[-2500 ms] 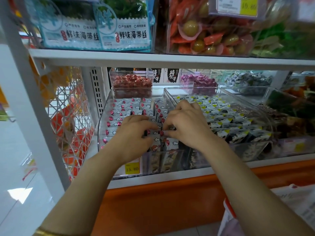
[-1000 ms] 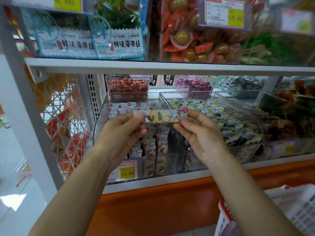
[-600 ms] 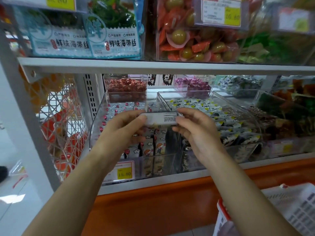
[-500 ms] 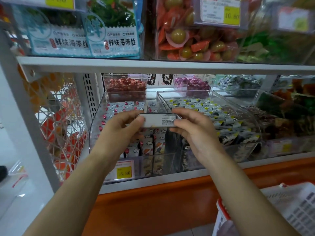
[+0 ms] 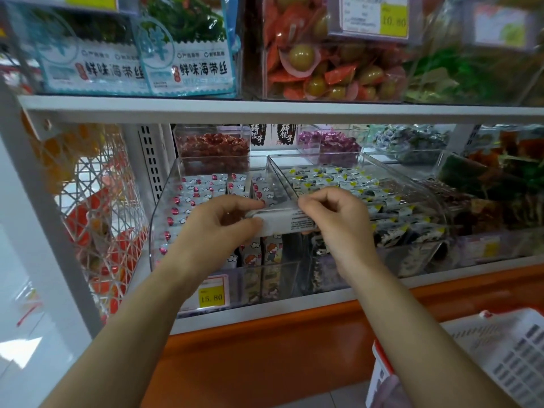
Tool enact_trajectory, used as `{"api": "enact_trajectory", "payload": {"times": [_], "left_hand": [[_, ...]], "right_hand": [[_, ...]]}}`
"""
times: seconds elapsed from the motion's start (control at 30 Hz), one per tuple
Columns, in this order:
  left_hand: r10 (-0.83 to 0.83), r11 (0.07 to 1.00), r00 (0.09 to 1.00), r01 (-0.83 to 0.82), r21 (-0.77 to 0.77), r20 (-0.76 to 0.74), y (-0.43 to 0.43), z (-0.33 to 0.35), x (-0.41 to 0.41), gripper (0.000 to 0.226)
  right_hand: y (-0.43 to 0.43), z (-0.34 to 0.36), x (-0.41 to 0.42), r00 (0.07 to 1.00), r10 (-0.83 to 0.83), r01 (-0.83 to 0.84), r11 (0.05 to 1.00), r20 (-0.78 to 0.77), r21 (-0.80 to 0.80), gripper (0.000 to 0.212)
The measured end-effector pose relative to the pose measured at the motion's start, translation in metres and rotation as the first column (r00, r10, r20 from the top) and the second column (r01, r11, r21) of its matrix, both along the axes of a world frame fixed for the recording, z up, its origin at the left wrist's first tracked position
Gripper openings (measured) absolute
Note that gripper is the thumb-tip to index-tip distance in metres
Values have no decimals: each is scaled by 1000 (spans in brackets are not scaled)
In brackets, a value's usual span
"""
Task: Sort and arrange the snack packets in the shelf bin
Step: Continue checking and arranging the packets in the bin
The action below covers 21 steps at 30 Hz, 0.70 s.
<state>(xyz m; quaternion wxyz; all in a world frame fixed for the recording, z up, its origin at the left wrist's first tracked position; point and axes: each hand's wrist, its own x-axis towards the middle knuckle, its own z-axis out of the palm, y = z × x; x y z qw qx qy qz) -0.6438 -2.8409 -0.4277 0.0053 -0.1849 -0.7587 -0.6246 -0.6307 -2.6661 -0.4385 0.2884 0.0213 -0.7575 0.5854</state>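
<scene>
- The snack packet [image 5: 282, 221] is in the air just above the front part of the clear shelf bin [image 5: 161, 219]. It lies level, with its printed back side toward the camera.
- The left hand [image 5: 212, 231] pinches the left end of the packet between thumb and fingers. The right hand [image 5: 335, 222] pinches the right end with curled fingers.
- I think both ends are held because the packet is thin and soft. In this way it stays flat and is easy to turn.
- Inside the bin, the other packets [image 5: 200, 187] stand on edge in tight rows, with their red dots on the same side. The held packet probably must be turned to match them before it goes in.
- The free place seems to be at the front of the bin, under the hands, where a few packets stand upright.
- The neighbour bin [image 5: 323, 156], just beside on the right, holds different packets with yellow corners [image 5: 338, 178]. The clear walls between the bins keep the two kinds apart, so the packet must go down on the left side.
</scene>
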Motion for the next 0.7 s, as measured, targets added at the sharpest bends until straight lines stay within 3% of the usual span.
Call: {"api": "enact_trajectory", "payload": {"times": [0.1,0.2,0.4,0.5,0.57,0.63,0.7], "left_hand": [[23,996,997,-29,79,76,4,1,1,3],[53,992,994,-64,110,95,3,3,0,13],[102,984,986,-120,134,129,-1,3,-1,17],[129,980,982,-147,136,138,-1,2,-3,18],[156,965,970,-190,180,185,-3,1,-5,20],[167,948,958,-220,228,233,-3,0,-7,24],[164,939,950,-233,253,266,-3,0,-8,26]], "right_hand": [[-3,-1,1,999,26,-23,996,-32,88,16],[-5,-2,2,997,61,-54,991,-50,125,17],[-6,-2,1,994,89,-81,989,-59,124,14],[-3,-2,2,987,155,-154,987,-34,33,11],[1,-1,2,952,303,-301,953,48,-47,21],[3,-1,2,914,388,-392,920,121,7,41],[4,0,1,920,374,-384,920,121,76,50]]}}
